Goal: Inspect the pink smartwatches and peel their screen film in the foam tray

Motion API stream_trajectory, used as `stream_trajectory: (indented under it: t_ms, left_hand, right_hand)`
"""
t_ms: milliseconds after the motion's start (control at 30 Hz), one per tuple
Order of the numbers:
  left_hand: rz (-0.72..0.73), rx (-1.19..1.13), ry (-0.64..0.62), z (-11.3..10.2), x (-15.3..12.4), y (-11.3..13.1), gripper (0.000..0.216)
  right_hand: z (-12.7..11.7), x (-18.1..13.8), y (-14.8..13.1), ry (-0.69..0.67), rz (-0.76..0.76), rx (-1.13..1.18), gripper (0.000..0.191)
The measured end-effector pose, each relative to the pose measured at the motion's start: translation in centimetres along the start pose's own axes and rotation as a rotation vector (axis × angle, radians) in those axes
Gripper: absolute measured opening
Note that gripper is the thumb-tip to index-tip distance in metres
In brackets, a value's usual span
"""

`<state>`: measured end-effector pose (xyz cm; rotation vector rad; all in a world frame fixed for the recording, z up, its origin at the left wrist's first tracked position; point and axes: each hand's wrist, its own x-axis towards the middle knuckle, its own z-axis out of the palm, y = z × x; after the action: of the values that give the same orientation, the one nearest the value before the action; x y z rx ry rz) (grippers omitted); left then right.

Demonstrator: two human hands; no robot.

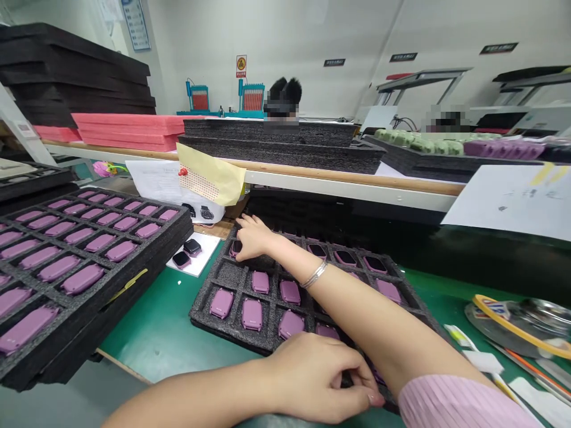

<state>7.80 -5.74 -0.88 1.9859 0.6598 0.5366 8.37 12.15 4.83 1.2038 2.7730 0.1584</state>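
Observation:
A black foam tray [209, 330] holds purple watch cases in its compartments; several in the back row show dark screens. My right hand [256, 239] reaches across to the tray's back left corner, thumb and fingers around a purple watch [235, 247] in the corner compartment. In front of that watch is a bare compartment. My left hand [323, 375] is over the tray's front edge, fingers curled and thumb against the fingertips. Something dark shows in the gap between them, but what it is cannot be made out. My right forearm covers part of the tray.
Left stands a stack of foam trays [147, 276] filled with purple cases. Two watches [187, 254] lie on a white sheet between the trays. A shelf edge [357, 185] crosses behind my hands. Right are a round metal object [542, 318], an orange band and slim tools.

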Motion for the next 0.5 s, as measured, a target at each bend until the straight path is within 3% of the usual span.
stream_trajectory:
  t_ms: [100,300,500]
  left_hand:
    - [0.026,0.03,-0.005,-0.1,-0.1,0.1,0.015]
    - [0.048,0.098,-0.034,0.0,-0.1,0.0,0.018]
    - [0.015,0.304,-0.099,-0.3,0.1,0.2,0.028]
  right_hand:
    - [-0.1,1.1,-0.1,-0.015,-0.024,-0.007,0.043]
    - [-2.0,2.5,3.3,0.011,0.029,-0.037,0.039]
    - [-0.8,4.6,3.8,-0.112,0.1,-0.038,0.036]
